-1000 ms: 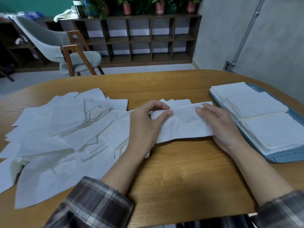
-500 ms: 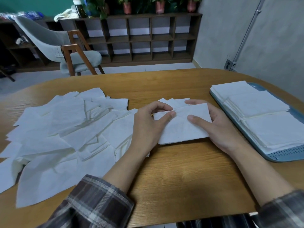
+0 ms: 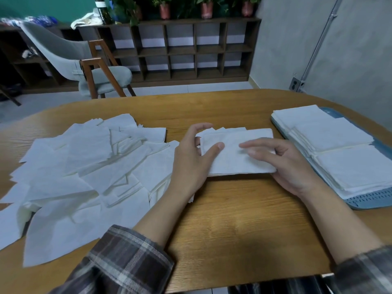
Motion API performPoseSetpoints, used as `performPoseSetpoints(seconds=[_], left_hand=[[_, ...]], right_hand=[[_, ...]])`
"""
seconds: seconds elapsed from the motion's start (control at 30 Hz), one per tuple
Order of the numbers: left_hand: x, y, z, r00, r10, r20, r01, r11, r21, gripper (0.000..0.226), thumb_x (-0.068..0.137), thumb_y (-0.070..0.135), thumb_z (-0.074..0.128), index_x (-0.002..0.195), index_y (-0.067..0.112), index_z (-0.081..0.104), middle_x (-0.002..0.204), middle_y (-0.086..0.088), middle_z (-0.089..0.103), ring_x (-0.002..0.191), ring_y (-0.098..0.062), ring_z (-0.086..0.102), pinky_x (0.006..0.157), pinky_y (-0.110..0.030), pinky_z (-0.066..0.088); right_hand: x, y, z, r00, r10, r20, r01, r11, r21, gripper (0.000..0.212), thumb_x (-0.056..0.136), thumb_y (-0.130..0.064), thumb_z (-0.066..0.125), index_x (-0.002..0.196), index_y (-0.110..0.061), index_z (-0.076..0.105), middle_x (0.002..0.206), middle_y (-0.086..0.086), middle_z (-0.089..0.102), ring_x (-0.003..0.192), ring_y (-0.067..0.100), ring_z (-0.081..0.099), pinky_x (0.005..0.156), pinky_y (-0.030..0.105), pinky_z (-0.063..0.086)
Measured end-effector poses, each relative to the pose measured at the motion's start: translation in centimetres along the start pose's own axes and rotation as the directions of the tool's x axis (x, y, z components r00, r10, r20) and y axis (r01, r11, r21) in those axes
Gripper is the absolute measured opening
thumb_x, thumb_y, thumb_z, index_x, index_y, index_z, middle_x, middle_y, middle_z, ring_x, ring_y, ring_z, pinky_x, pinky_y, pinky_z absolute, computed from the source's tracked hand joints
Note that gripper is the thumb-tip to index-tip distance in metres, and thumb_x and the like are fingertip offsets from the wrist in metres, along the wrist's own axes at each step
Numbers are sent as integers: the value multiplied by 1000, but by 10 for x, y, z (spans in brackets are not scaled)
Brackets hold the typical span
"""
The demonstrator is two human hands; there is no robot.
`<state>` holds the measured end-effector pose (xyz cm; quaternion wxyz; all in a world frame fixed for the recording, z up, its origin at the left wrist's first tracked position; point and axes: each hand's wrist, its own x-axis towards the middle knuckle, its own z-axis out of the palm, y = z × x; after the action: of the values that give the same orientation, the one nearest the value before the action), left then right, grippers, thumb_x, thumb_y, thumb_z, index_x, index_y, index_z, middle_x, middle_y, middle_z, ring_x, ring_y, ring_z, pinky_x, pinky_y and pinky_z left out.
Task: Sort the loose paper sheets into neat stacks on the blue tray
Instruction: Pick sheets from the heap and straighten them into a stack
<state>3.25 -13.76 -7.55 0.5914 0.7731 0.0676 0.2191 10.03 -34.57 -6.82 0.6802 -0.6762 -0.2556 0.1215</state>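
Folded sheet (image 3: 235, 158) is lying between hands.
Left hand (image 3: 191, 164) is pinching its left edge; right hand (image 3: 290, 166) is resting loose fingers on top.

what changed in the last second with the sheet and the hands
The right hand folded the sheet over from its right end to the left, so it is now a shorter rectangle with that hand's fingers across the top. The left hand kept pinching the left edge. The loose pile and the stacks on the tray are unchanged.
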Motion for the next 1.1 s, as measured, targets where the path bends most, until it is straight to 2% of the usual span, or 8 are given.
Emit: performPoseSetpoints(seconds=[0.1, 0.23, 0.3, 0.37, 0.63, 0.87, 0.97, 1.1], left_hand=[[-3, -1, 3, 996, 71, 60, -77, 993, 94, 46, 97, 34, 75, 138, 33, 53, 119, 13, 69, 111, -5, 64, 90, -24, 54], [-6, -9, 7, 961, 35, 275, -152, 896, 417, 65, 100, 37, 69, 153, 37, 32, 136, 9, 58, 122, -9, 54, 92, -31, 44], [-7, -15, 9, 937, 43, 346, -234, 815, 531, 56, 99, 37, 68, 149, 31, 42, 134, 8, 60, 116, -12, 55, 92, -32, 44], [-7, -20, 11, 925, 103, 365, -308, 766, 564, 35, 96, 36, 71, 128, 23, 63, 122, 6, 64, 110, -17, 59, 96, -41, 48], [-10, -10, 11, 893, 208, 400, -407, 752, 518, 10, 92, 31, 76, 92, 21, 75, 90, 8, 70, 90, -15, 65, 83, -43, 53], [-15, -6, 14, 824, 257, 504, -509, 727, 461, 33, 80, 52, 81, 102, 29, 75, 81, 13, 64, 75, -4, 57, 78, -30, 46], [-17, -5, 15, 794, 254, 552, -530, 734, 425, 22, 87, 45, 79, 103, 29, 78, 82, 11, 64, 75, -6, 60, 79, -32, 48], [-17, -4, 16, 805, 235, 544, -446, 845, 294, 11, 96, 34, 76, 96, 23, 79, 94, 13, 67, 86, -5, 61, 79, -25, 50]], right_hand=[[1, 4, -4, 992, -8, -127, -15, 984, -177, 29, 91, -4, 75, 104, -28, 83, 118, -11, 78, 118, 6, 67, 99, 25, 47], [4, 5, -11, 908, -72, -414, -35, 969, -245, 34, 93, -2, 70, 108, -30, 82, 117, -19, 77, 117, -7, 64, 98, 14, 46], [5, 4, -13, 888, -69, -455, -52, 967, -249, 33, 93, -2, 69, 108, -28, 82, 116, -20, 76, 113, -13, 62, 92, 4, 44], [4, 5, -12, 892, -64, -448, -58, 966, -252, 33, 94, -2, 68, 108, -28, 82, 116, -21, 76, 113, -14, 62, 90, 2, 43], [4, 4, -6, 919, -86, -385, -47, 945, -323, 38, 96, -1, 64, 116, -30, 80, 119, -30, 71, 117, -19, 56, 91, -4, 38], [3, 4, -5, 930, -92, -357, -43, 935, -352, 40, 97, 1, 61, 120, -28, 78, 122, -29, 70, 116, -23, 54, 90, -5, 37], [4, 4, -6, 936, -92, -340, -39, 933, -359, 40, 98, 2, 61, 120, -27, 78, 122, -29, 69, 115, -24, 54, 89, -6, 36], [4, 3, -5, 951, -69, -303, -33, 947, -319, 41, 99, 1, 58, 115, -30, 79, 121, -26, 72, 117, -20, 56, 94, -2, 38]])
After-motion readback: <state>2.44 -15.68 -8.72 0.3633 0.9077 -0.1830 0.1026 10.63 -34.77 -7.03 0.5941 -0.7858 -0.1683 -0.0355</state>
